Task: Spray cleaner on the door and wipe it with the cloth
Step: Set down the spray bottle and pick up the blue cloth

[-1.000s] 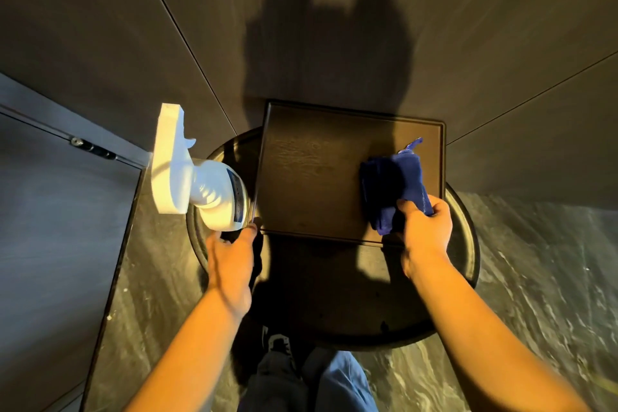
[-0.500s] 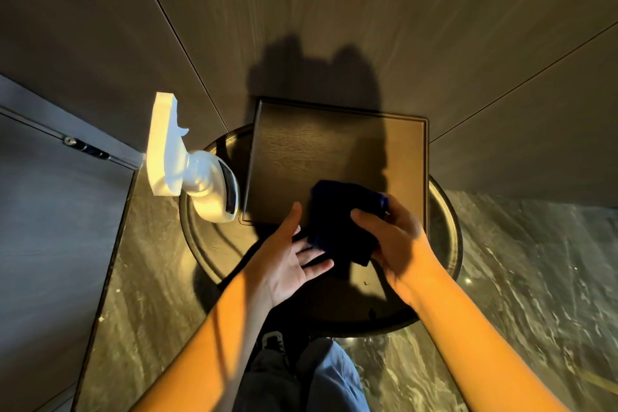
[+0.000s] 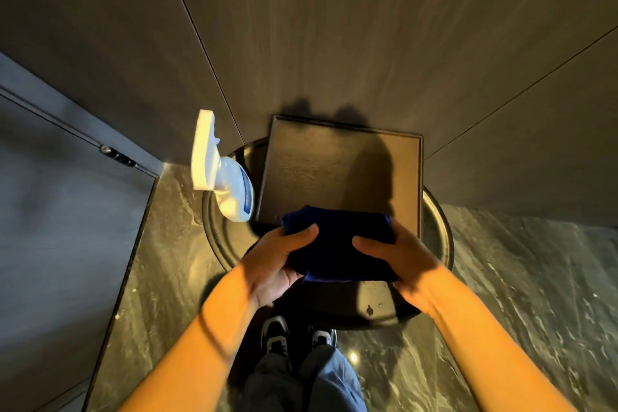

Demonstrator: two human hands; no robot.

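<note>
A round, dark worktop (image 3: 438, 237) with a raised rim stands in a corner of the room, close against brown wood-grain wall panels (image 3: 334, 27) split by thin dark seams. A square brown tray (image 3: 337, 170) with a narrow dark border lies on the far half of the worktop, its surface crossed by shadows. At the left edge of the worktop stands a white spray bottle (image 3: 224, 184) with a blue label, just beside the tray's left side; its trigger head points to the far left. On the left of the scene a grey door (image 3: 50, 211) meets the panels, with a small metal fitting on its far edge. The floor (image 3: 535, 294) is glossy dark marble with pale veins, and catches warm light.

The dark blue cloth (image 3: 337, 244) is held over the near part of the worktop, overlapping the tray's near edge. The left hand (image 3: 277, 261) grips its left side with thumb on top, and the right hand (image 3: 398, 261) grips its right side the same way. Below the arms show blue trousers (image 3: 314, 381) and dark shoes with white trim (image 3: 277, 334).
</note>
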